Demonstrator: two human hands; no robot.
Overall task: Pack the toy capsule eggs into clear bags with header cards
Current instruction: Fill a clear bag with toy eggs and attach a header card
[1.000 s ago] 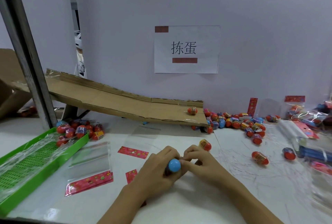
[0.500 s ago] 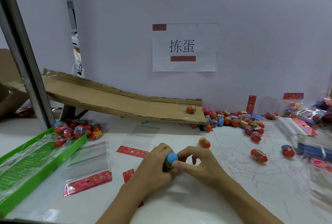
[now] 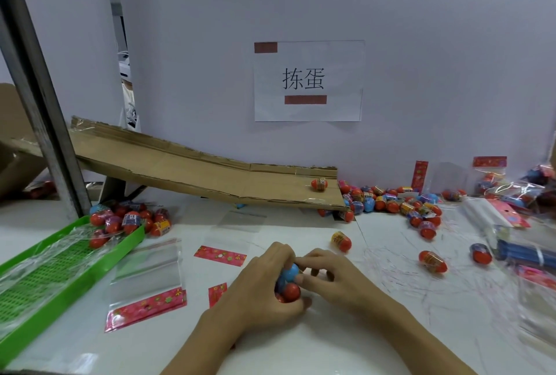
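Two hands — left hand (image 3: pixel 264 287) grip clenched round blue and red plastic capsule eggs (image 3: pixel 289 281), right hand (image 3: pixel 328 276) pinching them; many loose eggs (image 3: pixel 391 203) at 2 o'clock on white worktop (image 3: pixel 346 344) unpacked.

You hold a blue egg (image 3: pixel 289 272) and a red egg (image 3: pixel 291 291) together, near centre. An empty clear bag (image 3: pixel 146 279) with a red header lies flat at their left.

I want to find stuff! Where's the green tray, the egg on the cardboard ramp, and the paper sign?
green tray (image 3: pixel 99 266), head view, front rim.
egg on the ramp (image 3: pixel 319 184), head view, middle.
paper sign (image 3: pixel 343 55), head view, blank corner.
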